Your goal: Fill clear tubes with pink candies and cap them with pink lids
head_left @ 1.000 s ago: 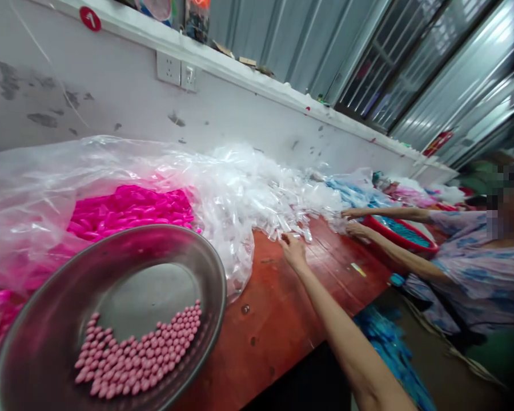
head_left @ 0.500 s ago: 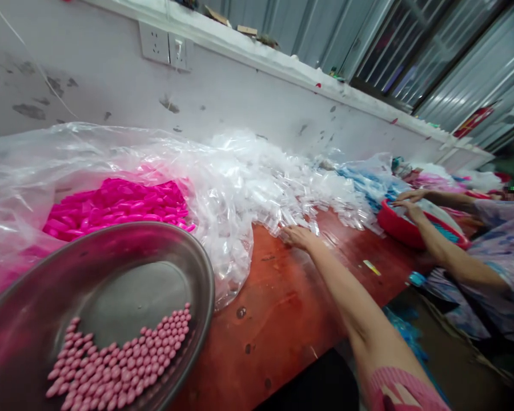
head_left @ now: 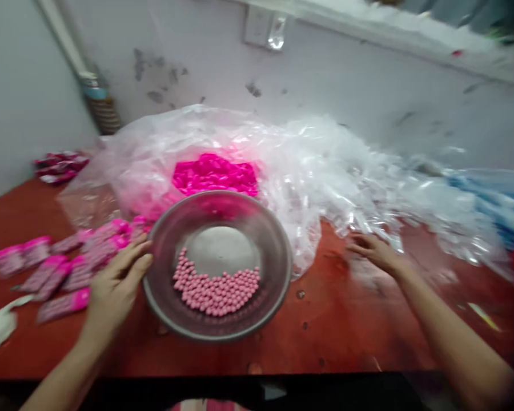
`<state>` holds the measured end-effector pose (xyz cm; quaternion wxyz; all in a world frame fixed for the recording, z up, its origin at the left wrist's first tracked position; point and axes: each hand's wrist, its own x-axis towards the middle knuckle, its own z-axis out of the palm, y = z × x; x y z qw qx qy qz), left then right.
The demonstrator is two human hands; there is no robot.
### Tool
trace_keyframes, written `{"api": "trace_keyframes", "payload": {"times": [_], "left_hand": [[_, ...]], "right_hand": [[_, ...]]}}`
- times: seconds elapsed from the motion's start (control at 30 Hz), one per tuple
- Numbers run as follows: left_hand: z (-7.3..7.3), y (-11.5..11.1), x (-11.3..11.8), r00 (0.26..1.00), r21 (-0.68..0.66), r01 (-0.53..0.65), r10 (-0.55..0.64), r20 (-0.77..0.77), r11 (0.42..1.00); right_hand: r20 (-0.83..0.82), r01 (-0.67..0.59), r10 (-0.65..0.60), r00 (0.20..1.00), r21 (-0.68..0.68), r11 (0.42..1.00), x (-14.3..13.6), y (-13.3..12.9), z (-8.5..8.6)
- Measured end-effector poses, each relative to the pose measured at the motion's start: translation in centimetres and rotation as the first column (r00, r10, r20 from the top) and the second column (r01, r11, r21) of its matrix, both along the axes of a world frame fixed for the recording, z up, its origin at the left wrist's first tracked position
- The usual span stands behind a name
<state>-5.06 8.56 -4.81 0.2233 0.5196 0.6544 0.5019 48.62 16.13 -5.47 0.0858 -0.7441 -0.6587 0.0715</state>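
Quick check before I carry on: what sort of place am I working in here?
Probably a small hand-packing workshop. A worn red bench against a scuffed wall holds a metal bowl of pink beads, a heap of clear plastic sleeves, and filled pink packets beside the left hand.

Your round metal bowl (head_left: pixel 219 266) sits upright at center, small pink beads (head_left: pixel 216 287) heaped toward its six o'clock side.

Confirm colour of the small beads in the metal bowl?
Pale pink beads, heaped at the near side of the metal bowl; the head view, the only one, shows them.
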Motion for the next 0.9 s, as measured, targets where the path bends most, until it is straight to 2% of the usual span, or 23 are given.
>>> {"api": "trace_keyframes", "payload": {"times": [0.07,0.13,0.17,0.2,0.23,0.27,0.33,0.37,0.43,0.5,0.57,0.63,0.73,0.83,0.9], "left_hand": [[-0.7,-0.1,-0.3,0.998,0.030,0.015,-0.017,0.053,0.999],[-1.2,0.1,-0.3,0.997,0.068,0.048,-0.053,0.062,0.996],[-1.3,0.2,-0.2,0.996,0.082,0.058,-0.063,0.059,0.995],[-1.4,0.3,-0.1,0.996,0.090,0.063,-0.068,0.053,0.994],[-1.4,0.3,-0.1,0.996,0.096,0.062,-0.067,0.050,0.993],[-1.4,0.3,-0.1,0.996,0.099,0.064,-0.069,0.050,0.993],[-1.4,0.2,-0.1,0.995,0.110,0.066,-0.073,0.063,0.992],[-1.4,0.1,-0.1,0.994,0.115,0.072,-0.081,0.070,0.991],[-1.5,0.0,-0.2,0.992,0.125,0.086,-0.096,0.076,0.988],[-1.7,0.0,-0.2,0.992,0.131,0.095,-0.106,0.074,0.987],[-1.8,0.0,-0.3,0.991,0.132,0.102,-0.113,0.074,0.986],[-1.9,0.1,-0.2,0.990,0.138,0.106,-0.117,0.074,0.985],[-2.0,0.1,-0.1,0.991,0.167,0.101,-0.114,0.069,0.981],[-2.1,0.1,0.1,0.992,0.193,0.092,-0.106,0.063,0.977],[-2.3,0.1,0.2,0.993,0.197,0.094,-0.105,0.050,0.976]], "right_hand": [[-0.168,-0.023,0.029,0.985,0.039,0.999,-2.2,0.0,2.0],[-0.359,-0.027,0.076,0.930,0.141,0.990,-6.0,-0.1,4.3],[-0.445,-0.078,0.154,0.882,0.184,0.980,-8.5,-0.2,5.3],[-0.482,-0.205,0.281,0.830,0.205,0.957,-11.4,-0.4,6.2],[-0.466,-0.353,0.416,0.781,0.220,0.909,-14.4,-0.5,6.8],[-0.418,-0.520,0.561,0.715,0.219,0.825,-17.5,-0.5,7.0],[-0.240,-0.787,0.779,0.579,0.085,0.611,-23.0,-0.4,6.5],[-0.141,-0.868,0.862,0.488,0.023,0.495,-25.3,-0.1,5.8],[0.043,-0.940,0.947,0.317,-0.116,0.320,-28.5,0.4,4.2],[0.176,-0.944,0.965,0.193,-0.235,0.231,-30.3,0.9,2.7],[0.248,-0.932,0.962,0.117,-0.308,0.193,-31.2,1.1,1.8],[0.260,-0.933,0.963,0.064,-0.328,0.151,-31.9,1.0,1.3],[0.194,-0.947,0.981,-0.017,-0.318,0.047,-33.2,0.4,0.8],[0.081,-0.961,0.996,-0.041,-0.278,-0.017,-34.5,-0.1,0.1],[-0.060,-0.973,0.998,0.010,-0.231,-0.005,-35.0,-0.3,-0.3]]}}
